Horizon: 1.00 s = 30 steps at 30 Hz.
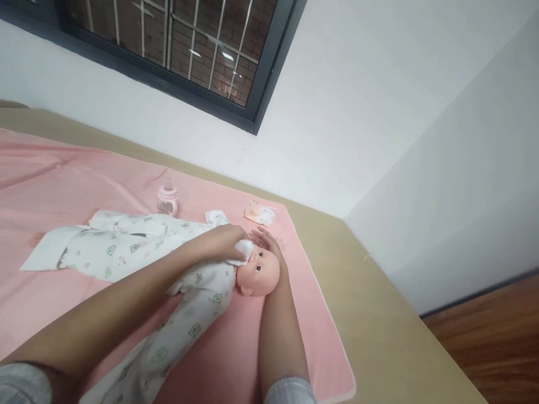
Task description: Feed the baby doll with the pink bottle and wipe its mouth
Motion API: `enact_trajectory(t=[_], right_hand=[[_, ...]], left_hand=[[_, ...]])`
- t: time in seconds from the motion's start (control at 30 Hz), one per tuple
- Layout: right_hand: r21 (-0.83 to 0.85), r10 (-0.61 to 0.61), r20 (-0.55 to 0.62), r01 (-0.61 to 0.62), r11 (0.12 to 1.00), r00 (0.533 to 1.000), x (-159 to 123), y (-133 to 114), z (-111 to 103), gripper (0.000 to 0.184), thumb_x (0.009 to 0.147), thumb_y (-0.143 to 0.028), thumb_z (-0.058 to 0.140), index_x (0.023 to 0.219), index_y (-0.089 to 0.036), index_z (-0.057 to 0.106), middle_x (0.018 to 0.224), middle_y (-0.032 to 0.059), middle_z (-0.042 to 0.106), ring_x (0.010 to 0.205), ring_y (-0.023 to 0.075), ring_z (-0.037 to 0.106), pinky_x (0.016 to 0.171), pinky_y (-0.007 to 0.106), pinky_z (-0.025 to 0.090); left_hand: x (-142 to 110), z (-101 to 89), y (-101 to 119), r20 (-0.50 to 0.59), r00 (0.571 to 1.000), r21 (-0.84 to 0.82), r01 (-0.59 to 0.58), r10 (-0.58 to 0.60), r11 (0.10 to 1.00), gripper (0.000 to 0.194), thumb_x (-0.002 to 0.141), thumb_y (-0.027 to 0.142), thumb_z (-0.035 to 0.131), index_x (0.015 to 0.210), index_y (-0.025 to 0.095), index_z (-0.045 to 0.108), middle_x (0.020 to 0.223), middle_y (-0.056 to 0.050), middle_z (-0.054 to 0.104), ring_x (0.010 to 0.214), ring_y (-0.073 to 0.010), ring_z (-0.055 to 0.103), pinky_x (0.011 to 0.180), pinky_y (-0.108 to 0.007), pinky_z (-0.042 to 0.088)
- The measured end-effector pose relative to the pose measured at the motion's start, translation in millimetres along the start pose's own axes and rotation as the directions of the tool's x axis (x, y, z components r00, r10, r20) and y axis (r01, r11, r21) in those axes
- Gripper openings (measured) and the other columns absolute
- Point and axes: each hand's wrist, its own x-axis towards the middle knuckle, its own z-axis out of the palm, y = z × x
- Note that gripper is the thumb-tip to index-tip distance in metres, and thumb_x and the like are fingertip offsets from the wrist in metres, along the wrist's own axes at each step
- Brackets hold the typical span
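Observation:
A baby doll (257,272) lies on its back in a white printed outfit (160,235), its head toward the right. My left hand (225,241) reaches across the doll's chest, closed on a white tissue (243,252) pressed at the mouth and chin. Around the far side of the head rests my right hand (269,244), fingers stretched out and apart, its palm and wrist against the head. Part of the doll's lower face is hidden by the tissue.
A pink blanket (311,314) covers much of the wooden tabletop (362,292). Behind the doll stand a pink baby bottle (167,200) and, farther right, a small plastic packet (260,213). A white wall (337,112) and a barred window (202,45) bound the back.

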Motion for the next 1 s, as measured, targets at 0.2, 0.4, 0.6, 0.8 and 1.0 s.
enact_trajectory(t=[0.2,0.4,0.6,0.8,1.0], right_hand=[[0.006,0.011,-0.024,-0.011,1.0,1.0,-3.9,-1.3,4.1,0.046,0.072,-0.04,0.069,0.115,-0.027,0.058,0.113,0.0028,0.066,0.108,0.0196,0.061,0.101,0.038,0.044],[-0.023,-0.001,-0.017,0.001,1.0,1.0,-5.9,-4.2,7.1,0.043,0.071,-0.039,0.07,0.111,-0.026,0.06,0.116,0.0028,0.065,0.11,0.0199,0.06,0.102,0.038,0.044],[-0.037,-0.025,0.001,0.025,0.999,1.0,-7.1,-5.3,7.9,0.04,0.071,-0.039,0.068,0.109,-0.026,0.061,0.112,0.0029,0.067,0.111,0.0205,0.059,0.1,0.037,0.045],[-0.04,-0.005,-0.007,0.005,0.999,1.0,-9.9,-5.4,8.9,0.044,0.071,-0.039,0.068,0.112,-0.027,0.06,0.106,0.0017,0.069,0.112,0.0211,0.059,0.099,0.038,0.045],[-0.056,-0.006,0.003,0.006,0.998,1.0,-11.0,-6.1,9.5,0.044,0.072,-0.04,0.067,0.113,-0.028,0.059,0.109,0.0011,0.068,0.114,0.0209,0.058,0.1,0.038,0.045]], left_hand=[[0.5,0.0,-4.2,-0.006,1.0,0.036,0.005,-0.004,0.999,0.013,0.068,0.027,0.06,0.062,0.018,0.052,0.064,-0.001,0.059,0.064,-0.0201,0.056,0.052,-0.026,0.032],[1.7,-0.2,-5.0,-0.072,0.997,0.09,0.0,0.007,0.996,0.011,0.071,0.025,0.057,0.064,0.018,0.051,0.068,-0.003,0.061,0.069,-0.0219,0.057,0.056,-0.026,0.033],[4.9,3.9,-5.9,-0.144,0.988,0.146,-0.028,0.049,0.989,0.007,0.072,0.02,0.054,0.066,0.018,0.053,0.071,-0.005,0.063,0.074,-0.0239,0.059,0.058,-0.027,0.033],[12.5,14.2,-12.5,-0.186,0.978,0.154,-0.069,0.097,0.986,0.006,0.074,0.019,0.055,0.075,0.017,0.06,0.081,-0.006,0.068,0.08,-0.025,0.061,0.064,-0.028,0.035],[13.2,15.8,-10.7,-0.228,0.966,0.118,-0.093,0.118,0.989,0.007,0.075,0.017,0.054,0.076,0.017,0.062,0.081,-0.004,0.068,0.08,-0.0233,0.061,0.065,-0.027,0.036]])
